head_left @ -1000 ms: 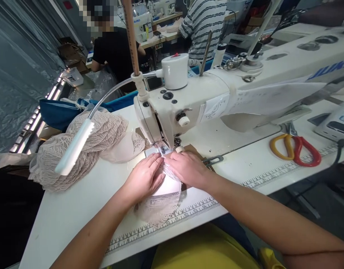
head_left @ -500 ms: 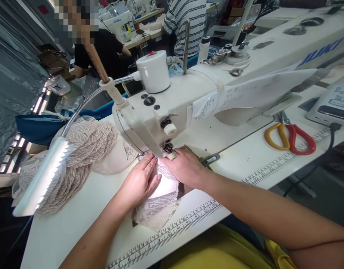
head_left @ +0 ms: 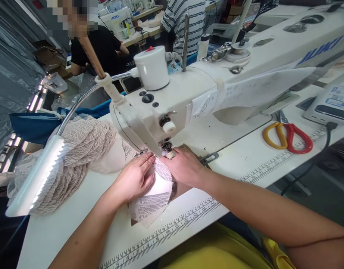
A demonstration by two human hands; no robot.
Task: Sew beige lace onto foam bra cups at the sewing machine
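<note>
A lace piece (head_left: 149,209) with a smooth pale panel lies under the head of a white sewing machine (head_left: 149,112), its near end on the table. My left hand (head_left: 137,175) rests flat on its left side, fingers stretched towards the needle area, thumb apart on the pale panel. At the right edge, my right hand (head_left: 185,166) is closed on the lace, thumb on top; the machine's knobs partly cover its other fingers. Needle and presser foot are mostly hidden. A brown board (head_left: 181,190) shows beneath the fabric.
Stacked lace cups (head_left: 82,145) lie left, behind a lit lamp (head_left: 39,175) on a bendable neck. Scissors (head_left: 286,136) with yellow and red handles lie right, near a white box (head_left: 331,104). Ruler tape (head_left: 172,228) runs along the front edge. Two people sit beyond, near another machine.
The view has shifted slightly. The lace piece's near end has swung a little to the left, and my left hand has moved slightly left with it. My right hand keeps its place beside the needle area.
</note>
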